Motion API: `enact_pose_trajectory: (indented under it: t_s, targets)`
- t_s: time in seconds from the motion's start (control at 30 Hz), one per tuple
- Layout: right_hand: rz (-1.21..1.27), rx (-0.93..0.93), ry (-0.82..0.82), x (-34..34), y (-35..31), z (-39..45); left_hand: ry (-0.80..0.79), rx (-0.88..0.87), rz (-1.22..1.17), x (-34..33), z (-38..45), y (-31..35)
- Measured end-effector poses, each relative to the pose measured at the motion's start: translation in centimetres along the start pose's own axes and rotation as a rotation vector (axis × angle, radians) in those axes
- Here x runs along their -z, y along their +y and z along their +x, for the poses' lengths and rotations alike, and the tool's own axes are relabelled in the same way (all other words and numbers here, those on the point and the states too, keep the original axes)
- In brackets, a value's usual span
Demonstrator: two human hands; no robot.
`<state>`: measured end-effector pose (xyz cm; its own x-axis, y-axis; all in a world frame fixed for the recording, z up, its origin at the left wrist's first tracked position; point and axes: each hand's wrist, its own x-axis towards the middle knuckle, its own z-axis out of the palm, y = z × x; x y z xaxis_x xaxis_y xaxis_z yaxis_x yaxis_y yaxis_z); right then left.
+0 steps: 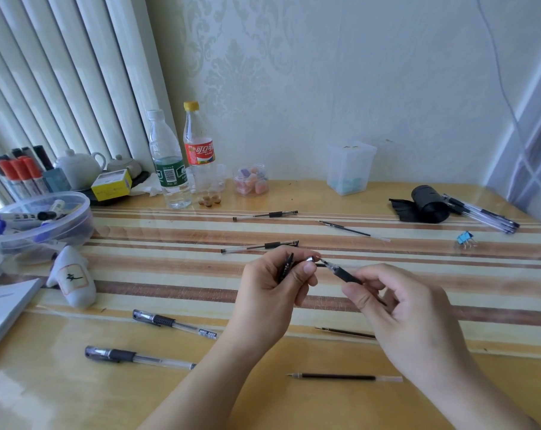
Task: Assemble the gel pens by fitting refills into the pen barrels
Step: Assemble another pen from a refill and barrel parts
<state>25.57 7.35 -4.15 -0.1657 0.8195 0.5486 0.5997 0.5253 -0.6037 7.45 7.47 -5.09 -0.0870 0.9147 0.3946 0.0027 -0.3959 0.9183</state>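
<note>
My right hand (pixel 396 308) grips a clear pen barrel (pixel 343 273) with a black grip, its refill tip pointing left. My left hand (pixel 275 283) pinches a small silver tip cone (pixel 310 259) right at that refill tip, and also holds a black pen cap (pixel 287 265) against the palm. Loose refills lie on the table at the front (pixel 343 377), near my right wrist (pixel 345 332) and farther back (pixel 349 230). Two capped pens (pixel 173 323) (pixel 139 356) lie at the front left. Two more pens (pixel 259 246) (pixel 264 215) lie beyond my hands.
A plastic bowl of markers (pixel 77 225) stands at the left, two bottles (pixel 170 162) and small jars at the back. A black roll (pixel 427 204) and a bundle of pens (pixel 483 214) lie at the back right, a blue binder clip (pixel 465 238) nearby. A white ceramic piece (pixel 73 277) lies left.
</note>
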Motion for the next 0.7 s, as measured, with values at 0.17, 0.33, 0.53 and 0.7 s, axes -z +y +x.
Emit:
enact_pose_trajectory:
  t_s: [0.17, 0.33, 0.53, 0.7]
  targets:
    - [-0.052, 0.048, -0.003, 0.0, -0.2, 0.0, -0.022, -0.004, 0.032, 0.0, -0.1, 0.2]
    - [-0.205, 0.125, 0.006, 0.4, -0.1, 0.2, -0.062, -0.023, 0.264, 0.6, -0.1, 0.3]
    - [-0.275, 0.216, 0.005, 1.1, 0.2, 0.5, -0.196, -0.112, 0.599, 0.8, -0.6, 0.8]
    - [-0.185, 0.174, -0.079, 0.4, 0.6, 0.2, -0.189, -0.226, 0.639, 0.8, -0.6, 1.0]
